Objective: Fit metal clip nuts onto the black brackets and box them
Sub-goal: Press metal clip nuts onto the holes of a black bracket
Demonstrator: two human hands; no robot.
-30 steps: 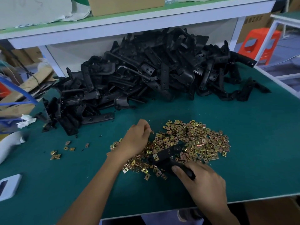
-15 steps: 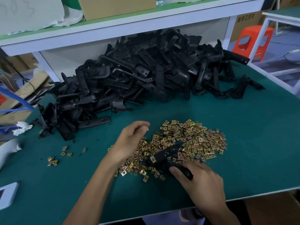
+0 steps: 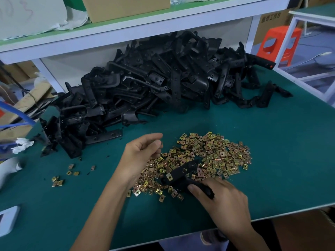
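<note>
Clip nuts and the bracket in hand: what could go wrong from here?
1. The left hand is raised over the nut pile, and whether it holds a nut is unclear; a small nut could drop back in.
2. The right hand grips the bracket by one end only, so it may twist while a nut is pushed on.
3. Stray nuts lie apart to the left, easily missed.

This is a small factory assembly station. A green-matted bench [image 3: 272, 151] carries a bulk heap of identical black brackets [image 3: 154, 87] and a loose spread of brass-coloured clip nuts [image 3: 213, 151]. A white-framed shelf [image 3: 126, 33] above holds a cardboard box [image 3: 126, 6]. More cartons [image 3: 270, 20] and an orange plastic stool [image 3: 279, 44] stand on the floor beside a second similar bench [image 3: 311, 13].
</note>
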